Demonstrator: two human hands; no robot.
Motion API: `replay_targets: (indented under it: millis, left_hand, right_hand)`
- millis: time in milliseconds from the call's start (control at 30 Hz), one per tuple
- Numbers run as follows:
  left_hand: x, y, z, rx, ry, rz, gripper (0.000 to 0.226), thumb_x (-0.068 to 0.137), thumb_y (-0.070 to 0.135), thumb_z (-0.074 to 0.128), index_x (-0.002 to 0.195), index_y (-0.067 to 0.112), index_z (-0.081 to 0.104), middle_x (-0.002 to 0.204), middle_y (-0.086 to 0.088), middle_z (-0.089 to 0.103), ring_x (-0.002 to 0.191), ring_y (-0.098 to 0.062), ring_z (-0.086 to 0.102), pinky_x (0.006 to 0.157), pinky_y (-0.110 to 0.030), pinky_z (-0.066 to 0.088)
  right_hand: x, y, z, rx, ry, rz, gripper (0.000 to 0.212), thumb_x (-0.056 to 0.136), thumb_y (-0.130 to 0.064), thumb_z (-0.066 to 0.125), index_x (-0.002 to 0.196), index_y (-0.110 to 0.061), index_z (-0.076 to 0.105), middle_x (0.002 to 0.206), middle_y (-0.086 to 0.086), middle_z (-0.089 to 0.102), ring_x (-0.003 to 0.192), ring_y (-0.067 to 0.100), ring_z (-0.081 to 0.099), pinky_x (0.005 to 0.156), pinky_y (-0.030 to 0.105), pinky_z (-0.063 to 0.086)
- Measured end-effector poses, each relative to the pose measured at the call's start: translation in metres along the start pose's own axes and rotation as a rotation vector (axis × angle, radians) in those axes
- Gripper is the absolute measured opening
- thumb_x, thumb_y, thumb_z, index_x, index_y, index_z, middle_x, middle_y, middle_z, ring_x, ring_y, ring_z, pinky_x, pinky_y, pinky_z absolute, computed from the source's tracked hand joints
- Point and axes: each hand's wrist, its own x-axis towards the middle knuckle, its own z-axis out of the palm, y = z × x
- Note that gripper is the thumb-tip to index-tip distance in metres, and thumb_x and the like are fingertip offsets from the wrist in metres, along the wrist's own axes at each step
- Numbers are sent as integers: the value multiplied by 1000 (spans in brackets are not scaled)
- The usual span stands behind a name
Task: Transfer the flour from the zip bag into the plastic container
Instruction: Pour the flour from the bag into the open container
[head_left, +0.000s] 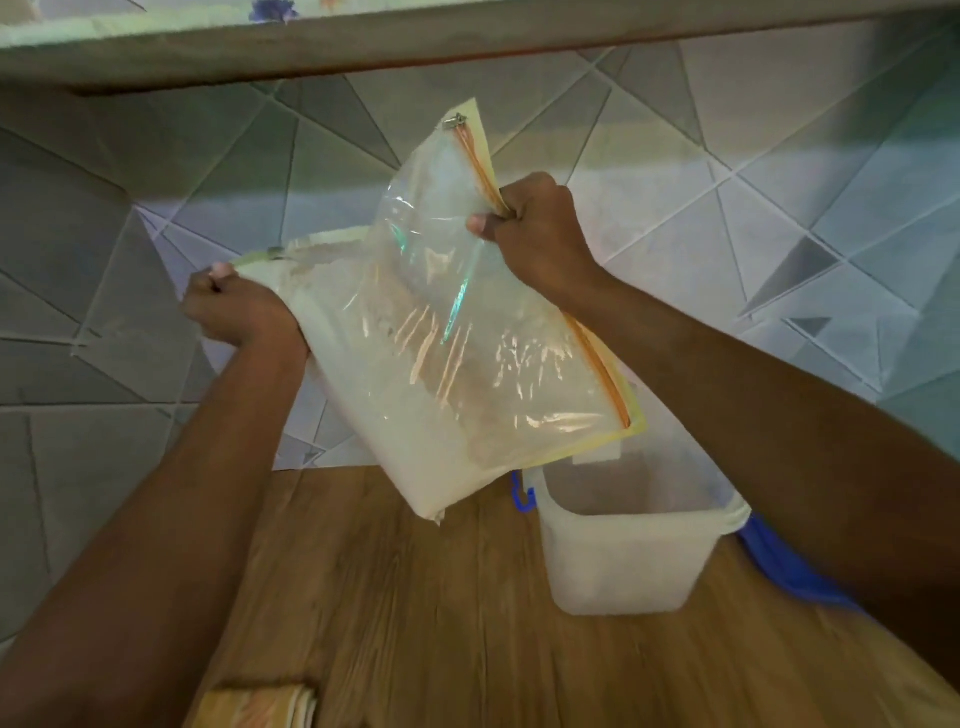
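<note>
Zip bag (467, 353), held aloft at frame centre, tilted, flour (415, 457) pooled in its lowest corner. Left hand (236, 306), centre left, is fisted round the bag's far corner; right hand (535, 228), upper centre, is clenched on the orange zip edge (480, 166). Plastic container (623, 551) stands open on the wooden desk (415, 623), lower right, just below the bag's zip corner. Whether the zip is open cannot be told. To pour well, the mouth should probably sit over the container's opening first, then the flour end rise slowly, so the flour slides rather than dumps.
</note>
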Motion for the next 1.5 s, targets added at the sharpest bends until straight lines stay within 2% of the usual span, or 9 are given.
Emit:
replay_targets:
  millis: [300, 433, 567, 700, 867, 1033, 1167, 1367, 1500]
  left_hand:
    - [-25, 2, 24, 16, -11, -7, 36, 97, 3, 50, 67, 22, 46, 94, -4, 60, 89, -10, 54, 71, -10, 35]
    - [-29, 2, 27, 65, -5, -6, 34, 97, 3, 50, 70, 23, 46, 96, -4, 59, 89, -11, 56, 69, -9, 37]
    - [-34, 10, 34, 12, 15, 55, 41, 96, -2, 51, 64, 22, 43, 93, -9, 57, 78, -14, 51, 56, -5, 39]
    - [-37, 15, 42, 47, 18, 98, 46, 95, -2, 52, 60, 25, 38, 87, -6, 56, 80, -15, 51, 59, -4, 40]
    - [-36, 18, 52, 52, 4, 117, 48, 92, -2, 51, 58, 28, 37, 76, 3, 54, 76, -15, 50, 71, -12, 40]
    - [-39, 18, 60, 46, 5, 101, 47, 91, -3, 48, 57, 27, 37, 70, 6, 51, 74, -17, 43, 76, -19, 39]
    - [-48, 20, 68, 19, -13, 117, 46, 93, -3, 51, 61, 25, 32, 74, 4, 48, 69, -11, 37, 66, -7, 38]
    - [-66, 29, 78, 27, -58, 127, 42, 94, 4, 56, 64, 23, 35, 78, 8, 49, 76, -12, 43, 63, -4, 41]
    - [-74, 34, 80, 37, -85, 170, 13, 99, 2, 52, 88, 9, 55, 91, 0, 55, 84, -10, 53, 64, -2, 44]
  right_hand:
    - [-1, 24, -22, 0, -26, 30, 55, 84, -25, 79, 56, -24, 31, 61, -8, 32, 55, 4, 35, 51, 19, 28]
    - [7, 29, -26, 7, -35, 23, 59, 80, -22, 80, 55, -21, 27, 61, -4, 32, 58, 13, 40, 57, 26, 33]
    - [13, 35, -28, -5, 9, 53, 40, 81, -30, 79, 62, -12, 48, 77, 5, 60, 79, 27, 65, 73, 40, 57]
    - [15, 40, -32, 3, -3, 33, 44, 81, -31, 79, 74, 8, 60, 79, 8, 65, 81, 33, 68, 77, 48, 58]
    - [10, 49, -29, 50, 73, 32, 44, 86, -25, 74, 56, -14, 45, 68, 3, 50, 81, 28, 58, 69, 33, 49]
    - [12, 56, -39, 74, 45, 26, 56, 85, -21, 77, 51, -18, 32, 57, -2, 35, 54, 15, 45, 58, 27, 38]
    - [12, 63, -47, 99, 23, 17, 59, 83, -19, 78, 52, -19, 29, 55, -3, 29, 48, 10, 41, 54, 25, 35]
    - [15, 83, -53, 109, -12, 1, 49, 80, -25, 78, 54, -6, 42, 62, 11, 49, 70, 26, 59, 66, 35, 51]
    - [9, 90, -55, 103, 35, 2, 53, 85, -22, 76, 52, -23, 34, 62, 1, 38, 72, 22, 46, 60, 28, 37]
